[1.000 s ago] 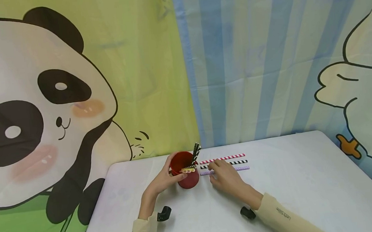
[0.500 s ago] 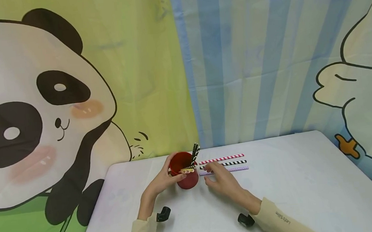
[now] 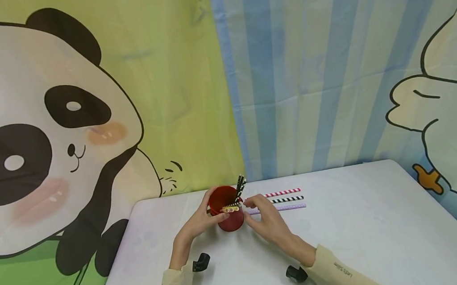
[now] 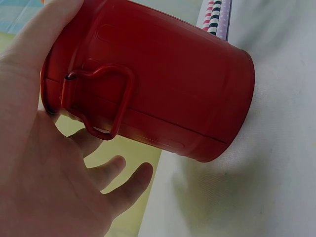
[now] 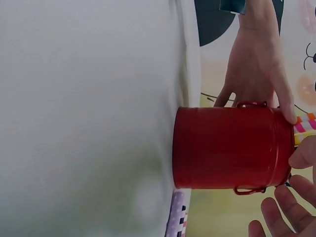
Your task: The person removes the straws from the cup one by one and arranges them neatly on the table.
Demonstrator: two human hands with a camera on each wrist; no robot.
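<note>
A red metal can with wire handles stands on the white table. My left hand grips it from the left, thumb at the rim. A black-and-white straw sticks up out of the can, and yellow straws lie across its rim. To the right lie a red-striped straw, a black-striped straw and a purple straw. My right hand covers their left ends beside the can, fingers loosely spread and nothing seen between them.
Printed curtains with a panda and blue stripes hang close behind the table. Black wrist cameras sit on both forearms. The table's left corner lies near the can.
My right hand has slid left along the lying straws until it is right beside the can. The left hand and the can have stayed put.
</note>
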